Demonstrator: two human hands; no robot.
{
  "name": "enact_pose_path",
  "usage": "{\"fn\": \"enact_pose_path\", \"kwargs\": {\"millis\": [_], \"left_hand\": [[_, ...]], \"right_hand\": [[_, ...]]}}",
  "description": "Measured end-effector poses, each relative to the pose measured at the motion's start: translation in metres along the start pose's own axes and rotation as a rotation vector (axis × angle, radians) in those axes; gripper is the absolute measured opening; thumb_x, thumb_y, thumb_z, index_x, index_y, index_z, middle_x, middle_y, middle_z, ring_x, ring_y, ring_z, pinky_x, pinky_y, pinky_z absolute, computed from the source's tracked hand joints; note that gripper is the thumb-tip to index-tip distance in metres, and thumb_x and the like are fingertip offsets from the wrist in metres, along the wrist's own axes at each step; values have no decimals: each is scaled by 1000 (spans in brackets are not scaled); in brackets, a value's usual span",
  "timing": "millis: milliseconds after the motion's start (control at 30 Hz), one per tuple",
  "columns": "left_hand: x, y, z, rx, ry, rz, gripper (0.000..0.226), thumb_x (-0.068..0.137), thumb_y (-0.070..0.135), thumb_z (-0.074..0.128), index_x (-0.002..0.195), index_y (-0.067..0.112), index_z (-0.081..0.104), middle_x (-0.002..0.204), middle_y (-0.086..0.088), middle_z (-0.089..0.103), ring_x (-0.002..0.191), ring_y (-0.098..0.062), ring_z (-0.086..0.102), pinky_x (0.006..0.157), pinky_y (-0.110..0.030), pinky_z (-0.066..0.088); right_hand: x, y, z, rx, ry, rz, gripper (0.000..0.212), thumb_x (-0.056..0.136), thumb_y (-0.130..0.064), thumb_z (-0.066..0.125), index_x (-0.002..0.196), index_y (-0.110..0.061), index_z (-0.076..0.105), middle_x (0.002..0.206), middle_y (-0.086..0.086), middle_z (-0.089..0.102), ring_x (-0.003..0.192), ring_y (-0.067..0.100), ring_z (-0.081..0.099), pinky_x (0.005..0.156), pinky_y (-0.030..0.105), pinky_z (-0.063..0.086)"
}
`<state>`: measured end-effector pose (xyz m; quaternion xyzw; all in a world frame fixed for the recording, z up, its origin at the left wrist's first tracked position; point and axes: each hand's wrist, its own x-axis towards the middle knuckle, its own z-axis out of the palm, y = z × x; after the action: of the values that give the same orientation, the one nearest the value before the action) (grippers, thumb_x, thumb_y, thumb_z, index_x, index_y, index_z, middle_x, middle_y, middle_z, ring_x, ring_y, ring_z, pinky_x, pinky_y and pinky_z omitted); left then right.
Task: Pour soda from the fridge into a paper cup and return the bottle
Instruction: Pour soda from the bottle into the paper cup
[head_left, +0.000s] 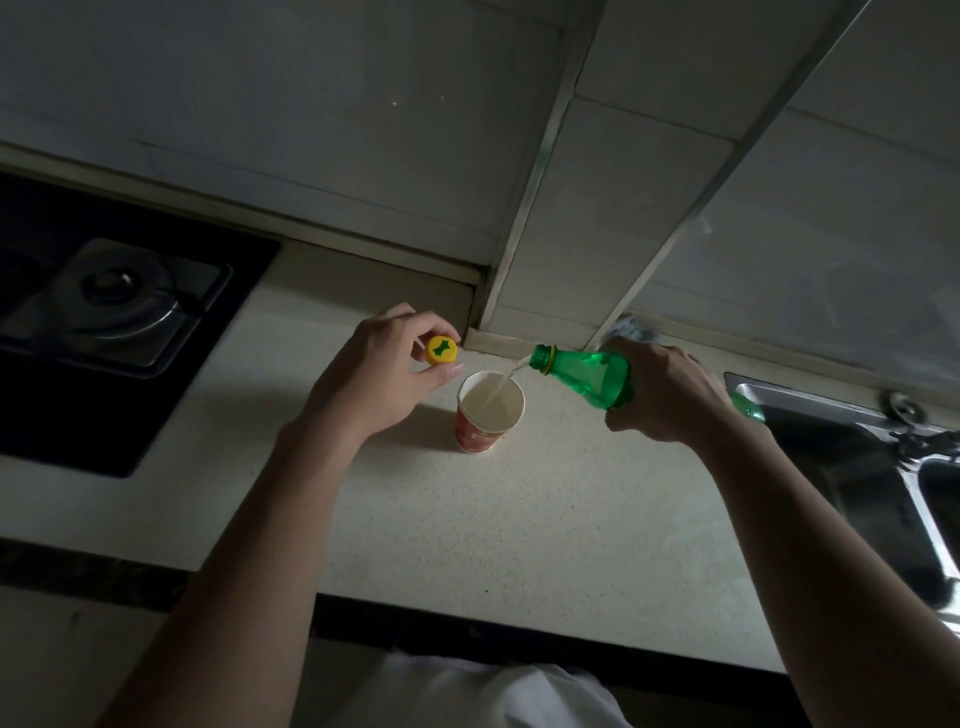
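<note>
Obs: Logged white garment (467, 696) nearest lens, below front edge of counter (519, 519). Above it, two bare forearms stretched fwd over counter.
Chk: L hand?
Obs: Logged L hand (374, 374) raised over counter, toward back edge. Pinching yellow cap (442, 349) btw thumb + forefinger, green mark on top facing lens; remaining fingers curled in. Just left of cup, apart from it.
Chk: Cup posn?
Obs: Found paper cup (488, 415) upright on counter, roughly midway btw hob (119, 312) at left edge and sink (831, 452) at right edge, nearer back edge than front. Red outside, white inside, pale liquid within.
Chk: R hand + bottle?
Obs: Logged R hand (670, 389) wrapped round body of green bottle (587, 376), fingers closed firm on it. Held tilted near horizontal, neck pointing left, mouth just above cup rim on its right side, clear of rim. Seen thin stream (501, 382) falling from mouth into cup.
Chk: Level left in bottle?
Obs: Can't tell; dim light, hand covering most of body.
</note>
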<state>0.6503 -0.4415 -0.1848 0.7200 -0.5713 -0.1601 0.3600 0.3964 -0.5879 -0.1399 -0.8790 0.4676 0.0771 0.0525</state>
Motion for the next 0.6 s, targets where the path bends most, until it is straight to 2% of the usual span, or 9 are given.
{"fn": "enact_pose_path", "kwargs": {"millis": [167,600], "left_hand": [[1,0,-1,-12,8,3,27,83,35,75,107,27,66,101,8,58,88,-2,58,76,-30,56],[4,3,2,-2,-5,6,27,83,34,75,108,26,66,103,7,58,89,-5,58,76,-27,55]], "right_hand": [[0,-1,-2,-9,4,-4,77,69,-26,83,136,-31,46,117,3,65,87,14,49,71,28,38],[3,4,-1,-17,23,0,77,68,-27,84,136,-32,46,117,3,65,85,14,47,71,28,37]]}}
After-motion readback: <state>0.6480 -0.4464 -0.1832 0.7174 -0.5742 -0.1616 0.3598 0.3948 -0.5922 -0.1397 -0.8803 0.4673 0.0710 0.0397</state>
